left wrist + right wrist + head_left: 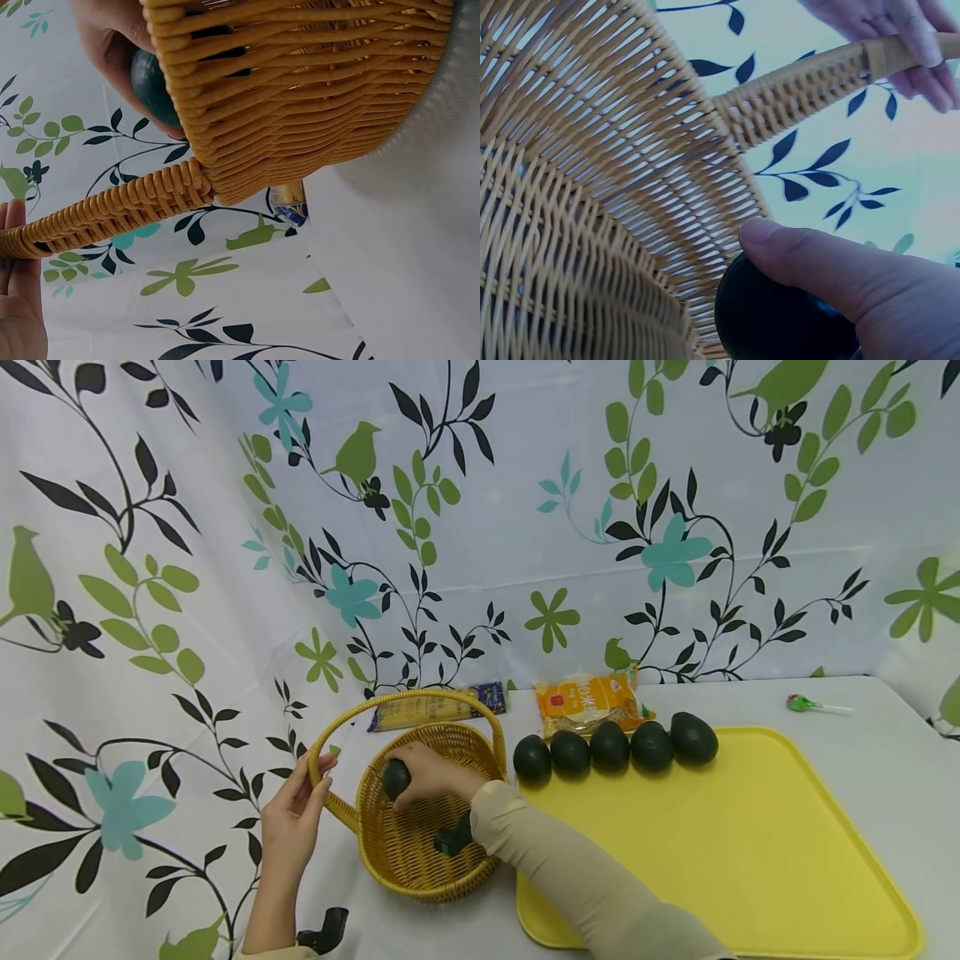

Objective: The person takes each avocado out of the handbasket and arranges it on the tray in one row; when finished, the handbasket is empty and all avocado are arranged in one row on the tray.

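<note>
A wicker basket [427, 875] stands left of the yellow tray, its arched handle [408, 695] raised. My left hand [291, 818] holds that handle on its left side, thumb and fingers around it. In the basket's opening, my right hand [431, 774] grips a dark green avocado [395, 779] near the far left wall. The right wrist view shows the thumb over the top of the avocado [776, 315], close to the weave. Several more avocados [610, 747] lie in a row along the tray's far left edge. Beneath my right hand, the visible basket bottom is bare weave.
The yellow tray [705, 860] fills the right side of the white table [881, 718]. Behind the basket lies a long yellow and blue packet [427, 712], with an orange packet [588, 702] to its right. A lollipop [802, 702] lies far right. A patterned cloth [487, 527] hangs behind.
</note>
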A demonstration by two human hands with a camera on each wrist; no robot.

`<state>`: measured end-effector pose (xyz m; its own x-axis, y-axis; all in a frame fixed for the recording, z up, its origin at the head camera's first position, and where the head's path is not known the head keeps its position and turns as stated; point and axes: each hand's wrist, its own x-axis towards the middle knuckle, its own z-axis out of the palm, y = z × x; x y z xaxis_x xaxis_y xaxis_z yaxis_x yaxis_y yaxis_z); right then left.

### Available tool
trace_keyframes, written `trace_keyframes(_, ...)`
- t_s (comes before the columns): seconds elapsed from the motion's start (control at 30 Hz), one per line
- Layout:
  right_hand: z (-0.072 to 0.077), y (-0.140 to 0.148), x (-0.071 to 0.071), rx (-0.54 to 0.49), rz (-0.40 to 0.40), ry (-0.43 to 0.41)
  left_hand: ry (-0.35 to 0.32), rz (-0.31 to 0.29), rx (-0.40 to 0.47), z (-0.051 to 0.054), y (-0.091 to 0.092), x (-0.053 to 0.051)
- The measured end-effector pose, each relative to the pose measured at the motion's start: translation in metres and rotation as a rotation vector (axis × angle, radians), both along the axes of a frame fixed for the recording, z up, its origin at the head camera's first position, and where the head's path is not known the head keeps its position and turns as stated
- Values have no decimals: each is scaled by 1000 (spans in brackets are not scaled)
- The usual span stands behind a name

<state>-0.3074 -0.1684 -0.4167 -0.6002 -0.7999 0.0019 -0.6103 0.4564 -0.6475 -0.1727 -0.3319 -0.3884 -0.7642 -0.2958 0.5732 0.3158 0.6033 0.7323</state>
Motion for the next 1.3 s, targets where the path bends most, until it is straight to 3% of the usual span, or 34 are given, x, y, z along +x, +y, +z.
trace_keyframes(0.33, 23, 27, 10, -61, 0, 14, -48, 28, 17, 2, 0, 4)
trace_keyframes(0.67, 43, 56, 30, -90, 11, 104, -17, 35, 4, 2, -1, 5)
trace_keyframes(1.0, 53, 78, 44, -103, 17, 140, -2, 33, 10, 1, -1, 3)
trace_keyframes(1.3, 62, 111, 51, -158, 9, 112, -2, 28, 4, 2, 3, 1)
